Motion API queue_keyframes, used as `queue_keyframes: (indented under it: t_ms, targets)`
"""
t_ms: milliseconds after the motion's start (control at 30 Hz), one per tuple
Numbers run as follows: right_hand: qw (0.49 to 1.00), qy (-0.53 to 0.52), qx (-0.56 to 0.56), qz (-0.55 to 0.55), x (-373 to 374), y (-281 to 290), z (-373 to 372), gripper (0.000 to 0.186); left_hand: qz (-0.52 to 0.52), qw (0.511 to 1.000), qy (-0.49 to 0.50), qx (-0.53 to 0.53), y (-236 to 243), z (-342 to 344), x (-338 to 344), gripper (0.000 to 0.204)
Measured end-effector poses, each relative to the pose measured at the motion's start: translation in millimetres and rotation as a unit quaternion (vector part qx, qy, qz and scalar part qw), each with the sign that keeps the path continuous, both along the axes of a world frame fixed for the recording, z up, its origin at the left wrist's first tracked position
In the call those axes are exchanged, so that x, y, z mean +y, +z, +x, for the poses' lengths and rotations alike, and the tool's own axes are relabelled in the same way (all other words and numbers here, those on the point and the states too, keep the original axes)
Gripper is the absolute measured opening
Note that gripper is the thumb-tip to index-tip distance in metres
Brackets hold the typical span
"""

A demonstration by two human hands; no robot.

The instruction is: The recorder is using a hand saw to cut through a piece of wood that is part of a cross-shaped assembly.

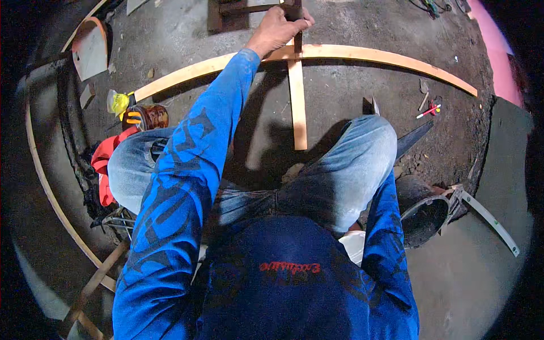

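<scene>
My left hand (277, 29) reaches to the top middle of the head view, fingers closed around a dark flat piece (293, 12) whose kind I cannot make out. It is right above where a long pale wooden strip (362, 53) crosses a shorter pale strip (297, 107) pointing toward me. A narrow dark part (298, 45) hangs below the fingers over the crossing. My right arm (386, 209) goes down behind my right knee, which hides that hand. Out past the same knee sticks a handsaw blade (415, 139); its handle is hidden.
A dark brown wooden frame (226, 17) is beyond my hand. On the left are a brown jar (154, 117), a yellow item (119, 103) and red cloth (104, 164). A red-and-white marker (428, 111), a black bucket (425, 221) and a spirit level (492, 221) lie right.
</scene>
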State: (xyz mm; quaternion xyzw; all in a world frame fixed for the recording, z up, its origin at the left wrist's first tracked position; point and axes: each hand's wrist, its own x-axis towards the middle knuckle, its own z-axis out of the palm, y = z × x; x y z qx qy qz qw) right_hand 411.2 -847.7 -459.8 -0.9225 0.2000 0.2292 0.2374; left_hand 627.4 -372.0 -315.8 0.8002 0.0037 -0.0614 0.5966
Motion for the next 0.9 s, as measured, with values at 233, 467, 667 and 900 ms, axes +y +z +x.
queue_keyframes:
  t_ms: [233, 467, 667, 900]
  targets:
    - [1.0, 0.003, 0.001, -0.001, 4, 1, -3, 0.052, -0.043, 0.999, -0.015, 0.011, -8, 2, 0, 0.026]
    - [1.0, 0.003, 0.0, -0.001, 8, 4, -2, 0.05, -0.04, 0.999, -0.027, 0.011, -5, 1, -1, 0.024]
    - [1.0, 0.003, -0.002, 0.0, 9, 5, -4, 0.049, -0.023, 0.999, -0.039, 0.005, -7, 2, -2, 0.023]
    - [1.0, 0.002, -0.005, 0.003, 11, 4, -5, 0.047, 0.055, 0.998, -0.007, -0.019, -7, -4, -8, 0.023]
